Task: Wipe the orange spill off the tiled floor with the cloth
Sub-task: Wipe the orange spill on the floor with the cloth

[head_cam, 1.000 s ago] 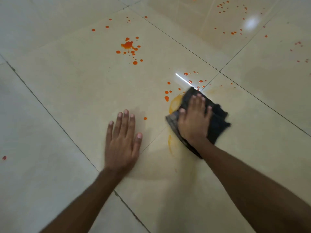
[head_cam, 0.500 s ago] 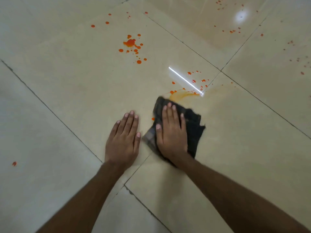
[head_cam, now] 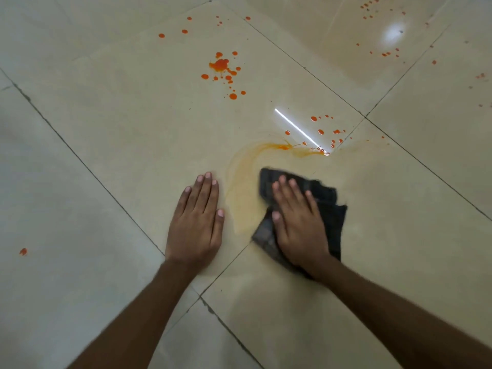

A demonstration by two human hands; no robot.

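Observation:
A dark folded cloth (head_cam: 328,209) lies flat on the beige tiled floor (head_cam: 106,129). My right hand (head_cam: 299,222) presses on it with straight fingers. My left hand (head_cam: 198,222) rests flat on the tile just to the left, fingers straight. Between and beyond the hands runs a pale orange smear (head_cam: 245,182), curving up to a wet orange streak (head_cam: 285,147). Orange drops (head_cam: 320,131) sit just beyond the streak. A larger orange splatter (head_cam: 221,65) lies farther off on the same tile.
More small orange drops (head_cam: 383,53) dot the far right tiles, and others lie at the far left (head_cam: 183,31). A single orange spot (head_cam: 23,251) sits on the left tile. Dark grout lines (head_cam: 80,158) cross the floor. A lamp's bright reflection (head_cam: 394,33) shows at top right.
My right hand slid the cloth left toward the left hand, then back right, leaving a pale orange smear where drops had been. The left hand stayed flat on the tile.

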